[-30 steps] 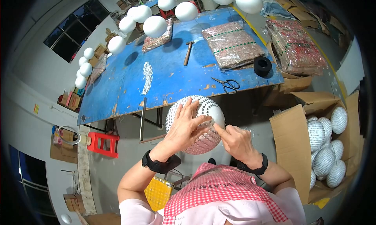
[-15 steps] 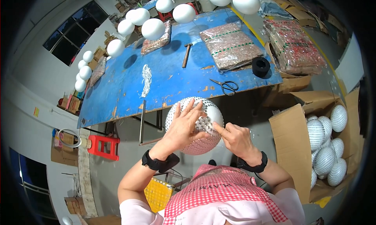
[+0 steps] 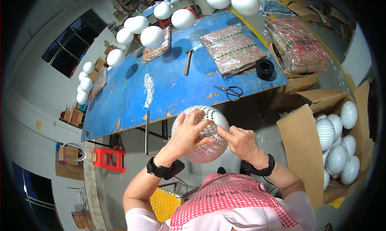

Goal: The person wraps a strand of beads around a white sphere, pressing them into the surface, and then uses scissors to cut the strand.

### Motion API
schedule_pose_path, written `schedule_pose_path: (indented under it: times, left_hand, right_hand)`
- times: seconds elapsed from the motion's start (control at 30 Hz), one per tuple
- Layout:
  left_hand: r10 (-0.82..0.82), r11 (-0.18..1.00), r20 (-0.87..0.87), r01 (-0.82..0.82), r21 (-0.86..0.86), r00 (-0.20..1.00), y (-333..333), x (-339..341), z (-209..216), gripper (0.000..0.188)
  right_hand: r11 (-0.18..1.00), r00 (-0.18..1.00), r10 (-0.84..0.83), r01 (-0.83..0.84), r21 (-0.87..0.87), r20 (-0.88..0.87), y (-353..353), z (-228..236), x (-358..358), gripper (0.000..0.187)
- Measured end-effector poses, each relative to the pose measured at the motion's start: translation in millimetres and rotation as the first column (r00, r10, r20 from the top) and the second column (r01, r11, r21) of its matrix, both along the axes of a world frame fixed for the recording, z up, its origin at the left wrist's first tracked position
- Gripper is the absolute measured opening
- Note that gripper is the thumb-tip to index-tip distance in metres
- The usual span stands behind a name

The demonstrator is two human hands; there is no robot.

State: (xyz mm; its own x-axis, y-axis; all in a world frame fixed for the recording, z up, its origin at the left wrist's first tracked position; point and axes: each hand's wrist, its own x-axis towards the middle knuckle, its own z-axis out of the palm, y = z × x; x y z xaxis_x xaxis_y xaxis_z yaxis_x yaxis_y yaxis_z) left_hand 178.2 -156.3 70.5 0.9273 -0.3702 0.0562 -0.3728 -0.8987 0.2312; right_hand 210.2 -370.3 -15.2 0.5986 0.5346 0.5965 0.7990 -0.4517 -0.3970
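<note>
A white ball (image 3: 220, 119), largely wrapped in rows of silvery beads, is in front of me by the table's near edge. A smooth white patch shows at its upper right. Across its left and top lies my left hand (image 3: 187, 133), open, its fingers spread over the beaded rows. At the ball's right side my right hand (image 3: 243, 143) is closed, with thumb and forefinger together touching the surface. Whatever is between those fingertips is too small to make out. What supports the ball from below is hidden.
On the blue table (image 3: 124, 92) lie a bead strand bundle (image 3: 148, 90), a hammer (image 3: 188, 62), scissors (image 3: 230, 92), black tape (image 3: 265, 69) and wrapped packs (image 3: 233, 48). Several plain white balls (image 3: 152, 37) stand beyond. A carton (image 3: 299, 150) of beaded balls is right; a red stool (image 3: 109, 160) left.
The view has turned slightly, moving the table a little. My left fingers have shifted on the beads and bent somewhat. The right hand stays at the same side of the ball.
</note>
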Motion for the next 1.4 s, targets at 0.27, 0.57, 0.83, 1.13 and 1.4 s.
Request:
schedule_pose_path:
  times: [0.27, 0.57, 0.83, 1.13, 1.4]
  left_hand:
    - [-0.014, 0.989, -0.100, -0.001, -0.149, 0.995, 9, 15, 14, 0.041]
    - [-0.124, 0.992, -0.156, 0.127, 0.010, 0.980, 21, 29, 2, 0.068]
    - [-0.251, 0.954, -0.194, 0.208, -0.218, 0.948, 33, 49, -10, 0.048]
    - [-0.203, 0.978, -0.235, 0.211, 0.007, 0.951, 12, 45, -1, 0.043]
    - [-0.129, 0.991, -0.336, 0.105, -0.088, 0.933, -1, 47, -10, 0.044]
  right_hand:
    - [0.996, 0.996, -0.049, 0.054, 0.074, -0.068, 4, -4, -3, 0.044]
    - [0.990, 0.989, -0.117, 0.123, 0.070, -0.092, 12, -1, -5, 0.032]
    - [0.966, 0.961, -0.189, 0.219, 0.140, -0.200, 20, -5, -11, 0.031]
    - [0.955, 0.966, -0.089, 0.152, 0.253, -0.242, 10, -17, 6, 0.026]
    - [0.949, 0.971, 0.070, 0.006, 0.316, -0.229, -3, -31, 23, 0.027]
